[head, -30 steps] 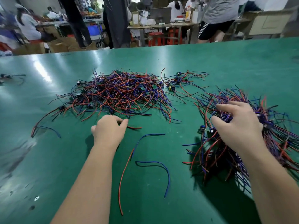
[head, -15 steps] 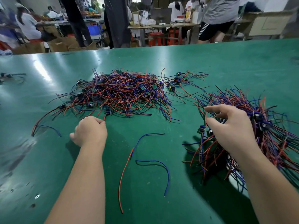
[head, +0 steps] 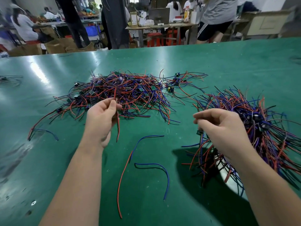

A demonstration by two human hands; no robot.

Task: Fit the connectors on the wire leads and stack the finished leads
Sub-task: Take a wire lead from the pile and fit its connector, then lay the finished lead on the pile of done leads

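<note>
You had raised both hands: left hand (head: 101,118) pinching a thin red-and-black wire lead (head: 117,128) before the tangled wire pile (head: 130,92), right hand (head: 223,128) pinching a green-tipped lead (head: 200,132) beside the stacked heap (head: 267,128)

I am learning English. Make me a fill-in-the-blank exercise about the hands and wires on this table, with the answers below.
1. The left hand pinches a wire of ___ colour.
2. The table has a ___ top.
3. A small board hangs under the grip of the ___ hand.
4. Near the loose red wire lie two ___ ones.

Missing words: red; green; right; blue.
</note>
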